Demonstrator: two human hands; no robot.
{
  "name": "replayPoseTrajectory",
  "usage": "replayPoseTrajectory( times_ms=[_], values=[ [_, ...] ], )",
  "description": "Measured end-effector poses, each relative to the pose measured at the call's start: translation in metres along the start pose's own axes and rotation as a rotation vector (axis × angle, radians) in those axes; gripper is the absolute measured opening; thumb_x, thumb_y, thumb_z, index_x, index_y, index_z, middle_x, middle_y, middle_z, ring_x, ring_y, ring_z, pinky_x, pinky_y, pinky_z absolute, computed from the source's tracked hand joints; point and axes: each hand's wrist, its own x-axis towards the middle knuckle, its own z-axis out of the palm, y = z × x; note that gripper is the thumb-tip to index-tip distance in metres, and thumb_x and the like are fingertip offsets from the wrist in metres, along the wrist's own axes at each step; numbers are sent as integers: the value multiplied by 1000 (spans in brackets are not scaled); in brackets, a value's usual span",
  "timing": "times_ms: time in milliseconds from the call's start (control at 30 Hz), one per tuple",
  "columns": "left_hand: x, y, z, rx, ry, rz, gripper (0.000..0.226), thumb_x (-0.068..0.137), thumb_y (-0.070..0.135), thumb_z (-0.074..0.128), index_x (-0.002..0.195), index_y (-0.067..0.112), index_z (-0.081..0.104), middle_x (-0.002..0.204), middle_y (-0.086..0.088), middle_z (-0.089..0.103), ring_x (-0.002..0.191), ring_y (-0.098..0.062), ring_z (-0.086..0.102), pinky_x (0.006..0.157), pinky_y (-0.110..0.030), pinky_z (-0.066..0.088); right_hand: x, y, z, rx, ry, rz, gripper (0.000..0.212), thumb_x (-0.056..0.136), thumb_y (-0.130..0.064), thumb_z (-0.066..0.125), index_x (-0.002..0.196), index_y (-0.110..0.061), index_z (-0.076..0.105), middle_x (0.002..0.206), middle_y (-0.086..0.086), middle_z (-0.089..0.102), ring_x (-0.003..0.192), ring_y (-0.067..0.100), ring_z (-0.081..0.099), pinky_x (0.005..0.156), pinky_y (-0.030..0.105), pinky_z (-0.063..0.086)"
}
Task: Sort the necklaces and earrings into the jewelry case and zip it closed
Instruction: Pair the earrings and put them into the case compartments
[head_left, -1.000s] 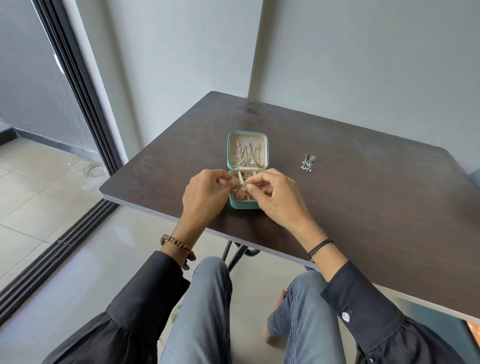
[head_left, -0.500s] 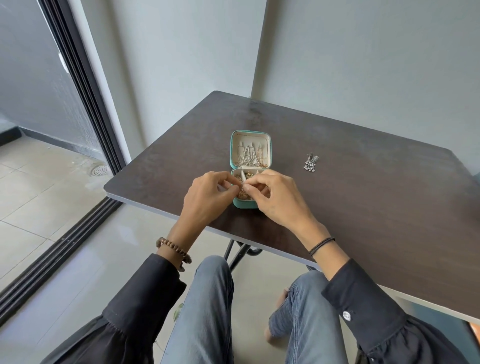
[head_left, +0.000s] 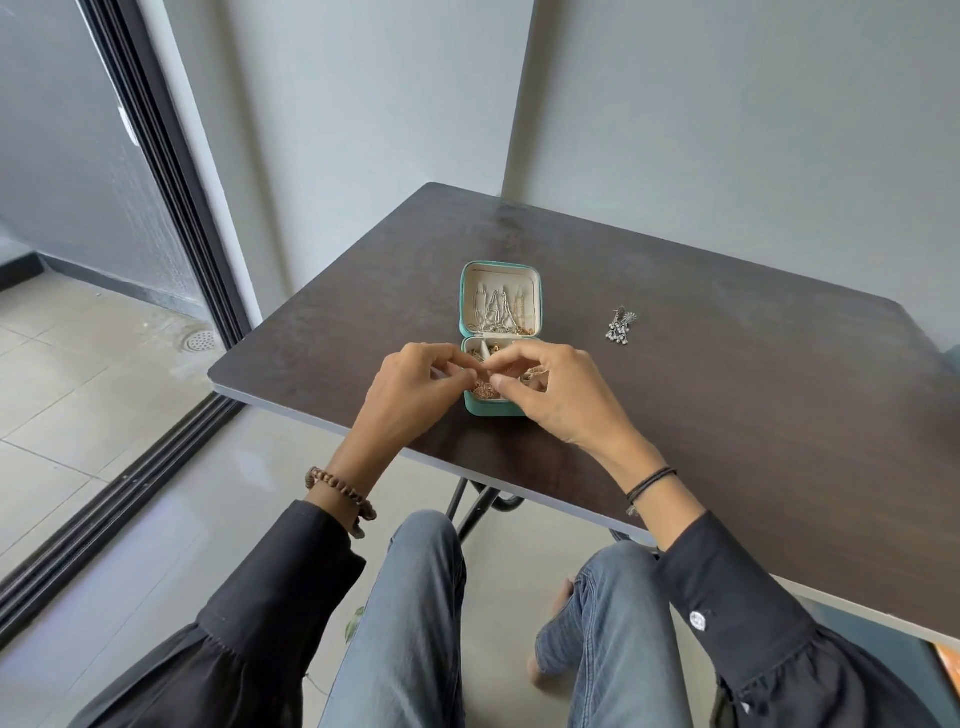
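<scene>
A small teal jewelry case (head_left: 493, 410) lies open near the table's front edge, its lid (head_left: 462, 301) folded flat away from me. Silver and gold necklaces (head_left: 498, 312) hang inside the cream lid. Gold pieces (head_left: 485, 389) fill the lower tray. My left hand (head_left: 410, 395) and my right hand (head_left: 556, 395) meet over the tray, thumbs and forefingers pinched together on a tiny jewelry piece that the fingers mostly hide. A pair of silver dangling earrings (head_left: 621, 326) lies on the table, right of the case and apart from it.
The dark brown table (head_left: 727, 415) stands in a corner with grey walls behind it. A sliding door track and tiled floor lie to the left. My knees are under the front edge.
Both hands stay over the tray with their fingertips working close together. The case and the silver earrings have not moved.
</scene>
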Motion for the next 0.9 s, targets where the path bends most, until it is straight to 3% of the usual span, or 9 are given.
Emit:
replayPoseTrajectory(
  times_ms=[167, 300, 367, 500, 667, 900],
  values=[
    [-2, 1, 1, -39, 59, -3, 16, 93, 21, 65, 99, 25, 79, 86, 2, 70, 77, -20, 68, 71, -45, 61, -2, -1, 4, 21, 73, -4, 11, 91, -15, 74, 98, -22, 79, 93, -16, 72, 66, -10, 59, 65, 6, 43],
    [1, 6, 4, 7, 100, 20, 17, 92, 21, 65, 99, 25, 79, 95, 2, 71, 80, -11, 61, 70, -37, 57, -3, 2, -1, 36, 102, 12, 10, 92, -21, 73, 99, -25, 78, 97, -13, 76, 75, -3, 66, 69, 10, 50],
    [3, 12, 6, 10, 109, 25, 17, 91, 19, 64, 98, 26, 79, 89, 8, 69, 78, -11, 61, 72, -39, 58, -5, 2, -5, 48, 117, 12, 10, 92, -21, 72, 100, -25, 78, 95, -13, 76, 80, 1, 68, 72, 15, 54],
    [6, 27, 12, 1, 102, 57, 19, 90, 20, 63, 97, 28, 79, 85, 14, 67, 79, -14, 67, 73, -42, 59, -10, 6, -18, 66, 153, -2, 9, 93, -19, 72, 99, -22, 78, 91, -15, 75, 84, -1, 68, 72, 13, 52],
    [23, 55, 31, 8, 58, 122, 19, 90, 22, 63, 99, 27, 79, 85, 14, 68, 79, -8, 66, 77, -33, 57, -11, 24, -45, 43, 232, 28, 9, 93, -17, 72, 98, -21, 78, 91, -16, 75, 86, -2, 68, 75, 6, 46],
    [66, 93, 73, 39, -68, 194, 20, 90, 14, 62, 101, 15, 79, 93, -3, 76, 90, -18, 69, 77, -28, 51, -1, 71, -87, -22, 298, 139, 8, 91, -20, 74, 97, -23, 78, 95, -14, 77, 88, 3, 70, 82, 11, 50]
  ],
)
